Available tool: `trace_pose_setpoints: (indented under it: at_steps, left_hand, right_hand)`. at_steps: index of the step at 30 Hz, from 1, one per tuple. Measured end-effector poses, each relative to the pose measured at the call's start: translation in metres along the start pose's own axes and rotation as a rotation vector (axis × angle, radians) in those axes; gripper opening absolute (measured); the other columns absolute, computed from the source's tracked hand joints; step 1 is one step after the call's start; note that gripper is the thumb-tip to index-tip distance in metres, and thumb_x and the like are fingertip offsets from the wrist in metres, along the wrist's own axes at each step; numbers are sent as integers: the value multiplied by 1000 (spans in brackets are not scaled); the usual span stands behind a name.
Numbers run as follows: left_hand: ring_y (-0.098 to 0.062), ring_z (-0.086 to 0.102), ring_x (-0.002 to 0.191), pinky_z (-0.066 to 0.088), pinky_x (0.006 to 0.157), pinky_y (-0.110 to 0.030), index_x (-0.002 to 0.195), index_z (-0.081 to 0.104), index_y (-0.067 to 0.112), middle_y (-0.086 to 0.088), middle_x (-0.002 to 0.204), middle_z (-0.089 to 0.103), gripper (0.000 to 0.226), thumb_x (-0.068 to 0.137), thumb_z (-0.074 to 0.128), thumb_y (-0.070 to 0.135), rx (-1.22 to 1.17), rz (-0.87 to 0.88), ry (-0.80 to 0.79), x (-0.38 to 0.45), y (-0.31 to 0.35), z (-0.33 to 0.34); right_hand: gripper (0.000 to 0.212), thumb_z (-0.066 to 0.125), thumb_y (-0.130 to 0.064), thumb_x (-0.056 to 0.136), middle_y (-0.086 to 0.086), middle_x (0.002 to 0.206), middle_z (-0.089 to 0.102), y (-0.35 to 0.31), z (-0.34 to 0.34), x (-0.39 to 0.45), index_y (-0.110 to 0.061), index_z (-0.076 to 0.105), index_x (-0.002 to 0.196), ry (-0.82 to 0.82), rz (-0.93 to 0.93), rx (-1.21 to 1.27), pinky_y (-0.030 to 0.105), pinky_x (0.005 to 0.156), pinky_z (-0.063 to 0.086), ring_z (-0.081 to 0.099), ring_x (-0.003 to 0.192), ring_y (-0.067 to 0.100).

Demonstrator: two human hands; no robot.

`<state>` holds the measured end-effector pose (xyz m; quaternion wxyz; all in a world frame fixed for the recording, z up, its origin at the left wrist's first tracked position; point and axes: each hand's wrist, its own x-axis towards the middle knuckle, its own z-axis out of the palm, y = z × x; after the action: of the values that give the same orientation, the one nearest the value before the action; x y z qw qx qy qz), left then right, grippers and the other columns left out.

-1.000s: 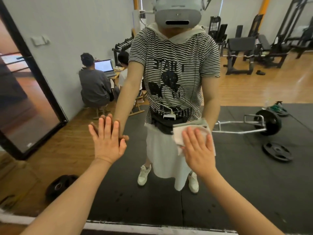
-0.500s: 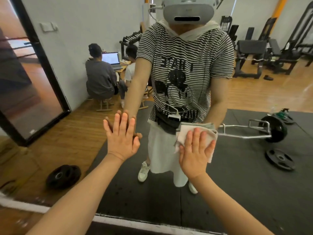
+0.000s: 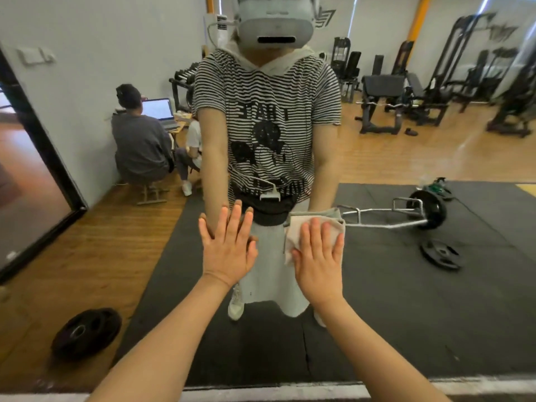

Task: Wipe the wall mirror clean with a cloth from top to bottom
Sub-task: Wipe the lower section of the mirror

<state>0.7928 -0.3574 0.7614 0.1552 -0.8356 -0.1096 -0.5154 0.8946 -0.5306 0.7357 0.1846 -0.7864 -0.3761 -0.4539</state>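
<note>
The wall mirror (image 3: 406, 300) fills nearly the whole view and shows my own reflection in a striped top. My right hand (image 3: 319, 262) lies flat with straight fingers on a pale folded cloth (image 3: 293, 230), pressing it against the glass at about waist height of the reflection. Most of the cloth is hidden under the hand; its top and left edges stick out. My left hand (image 3: 227, 248) is spread flat on the bare glass just left of the cloth, a small gap between the two hands.
The mirror's lower edge (image 3: 261, 391) runs along the bottom of the view. Reflected are a black gym mat, a barbell (image 3: 417, 210), weight plates (image 3: 441, 253), exercise machines at the back right and two seated people (image 3: 142, 146) at a laptop on the left.
The right hand has slid the cloth leftward on the glass, ending closer to the left hand. The view has shifted left, so both hands sit further right in frame.
</note>
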Motion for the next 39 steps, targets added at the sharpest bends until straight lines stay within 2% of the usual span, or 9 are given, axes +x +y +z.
trace_pose_setpoints:
  at_steps: [5, 8, 10, 14, 20, 25, 30, 35, 39]
  left_hand:
    - [-21, -10, 149, -5, 116, -54, 156, -1, 17, -3, 162, -14, 79, 88, 37, 32, -28, 18, -118, 0, -3, -19]
    - [-21, -3, 150, 1, 117, -51, 154, 14, 17, -6, 162, 4, 73, 85, 37, 29, -116, 50, -236, -1, -10, -41]
    - [-24, 11, 147, 8, 115, -49, 150, 21, 18, -8, 158, 15, 70, 83, 36, 27, -161, 121, -299, 2, -25, -58]
    - [-24, 2, 149, 4, 115, -50, 149, 22, 16, -10, 157, 14, 69, 84, 42, 29, -74, 38, -314, -11, -82, -85]
    - [-27, -31, 143, -22, 111, -49, 153, -14, 12, -11, 156, -28, 140, 62, 80, 62, 229, -136, -742, -21, -148, -103]
    - [-38, -54, 116, -18, 106, -63, 113, -55, 1, -24, 122, -58, 136, 80, 59, 67, 277, -326, -1020, -7, -127, -93]
    - [-43, -47, 118, -15, 106, -64, 114, -55, -3, -28, 120, -56, 135, 82, 56, 67, 283, -364, -1004, -6, -126, -93]
    - [-36, -46, 131, -25, 107, -59, 135, -45, 4, -21, 140, -50, 158, 59, 80, 64, 179, -275, -863, -19, -137, -86]
    - [-36, -31, 141, -17, 109, -59, 145, -32, 6, -19, 150, -39, 163, 48, 87, 60, 131, -171, -810, -27, -149, -82]
  right_hand:
    - [58, 12, -35, 106, 5, 161, -19, -6, -11, 1, -13, -10, 154, -38, 28, -52, 48, 119, -5, -12, 149, 23]
    - [66, 25, -33, 101, 3, 161, -20, -11, -13, 1, -14, -11, 154, -53, 67, -63, 49, 117, -2, -12, 149, 21]
    - [59, 15, -35, 105, 3, 161, -20, -13, -14, 2, -14, -10, 154, -79, 79, -72, 49, 117, -3, -13, 149, 20]
    - [56, 5, -37, 105, 16, 157, 8, -15, -15, 5, -6, 13, 151, -134, 121, -65, 48, 116, -3, -15, 148, 19]
    - [54, 24, -31, 102, 20, 151, 18, -17, -10, 4, -10, 11, 149, -36, 92, -21, 49, 116, -7, -3, 148, 25]
    - [54, 29, -31, 100, 21, 149, 19, -21, -6, 6, -4, 20, 146, -6, 112, 21, 48, 116, -10, 15, 141, 34]
    - [52, 17, -38, 105, 20, 148, 21, -18, -4, 5, -5, 21, 147, -15, 138, 114, 45, 118, -13, -9, 149, 17]
    - [53, 18, -37, 105, 18, 153, 16, -16, -5, 5, -3, 25, 145, -13, 141, 132, 43, 118, -10, -10, 149, 14]
    - [53, 19, -35, 106, 17, 158, 7, -26, 0, 4, -7, 15, 151, 32, 189, 141, 42, 118, -12, -10, 149, 17]
